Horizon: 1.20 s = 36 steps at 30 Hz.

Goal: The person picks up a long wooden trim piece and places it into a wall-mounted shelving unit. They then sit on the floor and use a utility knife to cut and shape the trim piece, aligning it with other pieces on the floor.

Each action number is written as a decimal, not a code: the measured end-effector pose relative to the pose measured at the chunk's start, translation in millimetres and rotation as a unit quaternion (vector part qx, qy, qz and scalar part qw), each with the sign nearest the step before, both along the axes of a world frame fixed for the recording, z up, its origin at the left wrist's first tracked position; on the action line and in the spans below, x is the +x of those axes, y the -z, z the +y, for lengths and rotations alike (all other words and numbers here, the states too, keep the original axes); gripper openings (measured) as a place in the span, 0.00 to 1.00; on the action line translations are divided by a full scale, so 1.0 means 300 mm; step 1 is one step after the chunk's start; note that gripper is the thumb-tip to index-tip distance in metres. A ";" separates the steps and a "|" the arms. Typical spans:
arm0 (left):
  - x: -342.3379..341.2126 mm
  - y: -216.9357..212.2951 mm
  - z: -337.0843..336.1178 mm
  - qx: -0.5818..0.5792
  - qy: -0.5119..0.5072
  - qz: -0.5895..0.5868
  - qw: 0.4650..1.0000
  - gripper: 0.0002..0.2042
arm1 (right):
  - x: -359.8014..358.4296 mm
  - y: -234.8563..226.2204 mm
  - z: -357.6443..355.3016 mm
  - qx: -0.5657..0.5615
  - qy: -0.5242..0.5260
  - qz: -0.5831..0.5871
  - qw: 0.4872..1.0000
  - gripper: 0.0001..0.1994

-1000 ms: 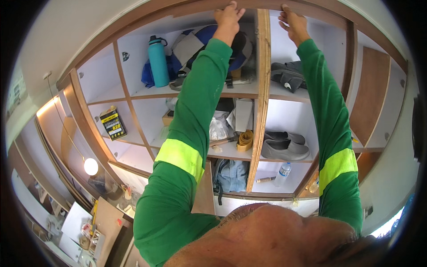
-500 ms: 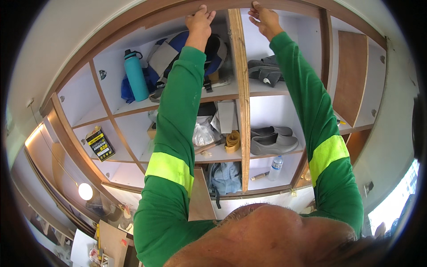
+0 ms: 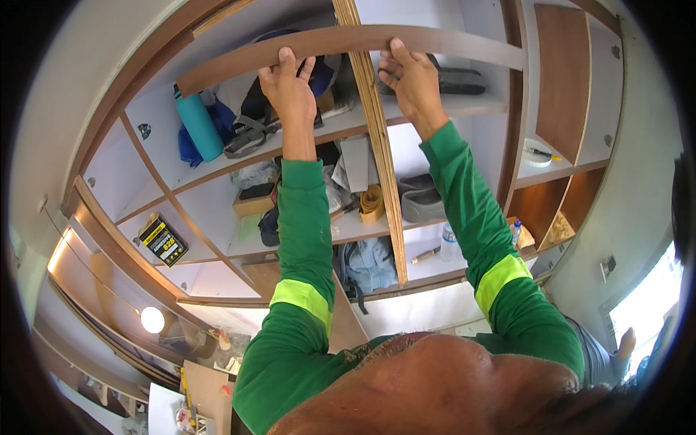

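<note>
Head view: the left hand (image 3: 291, 90) had its grip lightly closed on a long, thin, brown wood-toned strip (image 3: 335, 40), some fingers spread loosely near its lower edge; the right hand (image 3: 415, 81) gripped the same strip farther right, thumb against it and other fingers curled. The strip stretched across the upper centre of the frame, before an upright, pale wooden divider (image 3: 377, 145). A turquoise cylindrical bottle (image 3: 201, 132) leaned at upper left; grey slip-on shoes (image 3: 423, 204) showed right of centre
</note>
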<state>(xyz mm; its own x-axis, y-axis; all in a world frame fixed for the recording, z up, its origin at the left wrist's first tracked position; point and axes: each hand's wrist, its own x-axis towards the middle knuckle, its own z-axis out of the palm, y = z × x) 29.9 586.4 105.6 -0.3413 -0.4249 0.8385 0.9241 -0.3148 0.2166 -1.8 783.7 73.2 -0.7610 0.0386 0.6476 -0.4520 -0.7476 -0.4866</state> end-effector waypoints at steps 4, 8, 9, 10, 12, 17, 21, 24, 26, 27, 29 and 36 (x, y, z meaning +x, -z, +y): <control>0.063 0.155 0.021 -0.029 -0.037 -0.017 0.999 0.15 | 0.057 0.214 -0.006 -0.024 -0.040 -0.050 0.998 0.11; 0.088 0.271 0.059 -0.037 -0.058 -0.024 0.997 0.15 | 0.141 0.369 0.008 -0.045 -0.052 -0.107 0.992 0.11; 0.086 0.296 0.096 -0.039 -0.049 -0.019 0.998 0.15 | 0.140 0.415 0.015 -0.063 -0.064 -0.116 0.989 0.11; 0.107 0.335 0.165 -0.016 -0.042 -0.047 0.998 0.18 | 0.140 0.481 0.023 -0.082 -0.071 -0.130 0.986 0.11; 0.138 0.440 0.303 -0.009 -0.046 -0.076 0.996 0.19 | 0.182 0.581 0.045 -0.146 -0.113 -0.152 0.971 0.11; 0.245 0.792 0.340 -0.014 -0.255 -0.216 0.942 0.26 | 0.428 1.083 0.130 0.199 -0.158 -0.179 0.950 0.18; 0.440 0.868 0.407 -0.157 -0.425 -0.257 0.853 0.39 | 0.612 1.854 0.392 0.372 -0.133 -0.364 0.843 0.16; 0.502 0.951 0.325 -0.119 -0.416 -0.271 0.860 0.37 | 0.776 2.167 0.648 0.316 -0.074 -0.538 0.778 0.15; 0.479 0.967 0.339 -0.125 -0.392 -0.299 0.861 0.36 | 0.905 2.559 0.895 0.154 0.054 -0.528 0.834 0.19; 0.509 0.977 0.292 -0.137 -0.434 -0.303 0.838 0.35 | 0.894 2.500 0.902 0.235 0.068 -0.590 0.769 0.17; 0.550 0.976 0.254 -0.121 -0.463 -0.312 0.821 0.35 | 0.885 2.446 1.004 0.396 0.137 -0.574 0.703 0.17; 0.645 1.000 0.035 0.025 -0.525 -0.380 0.761 0.39 | 0.692 2.217 1.010 0.528 0.136 -0.501 0.673 0.19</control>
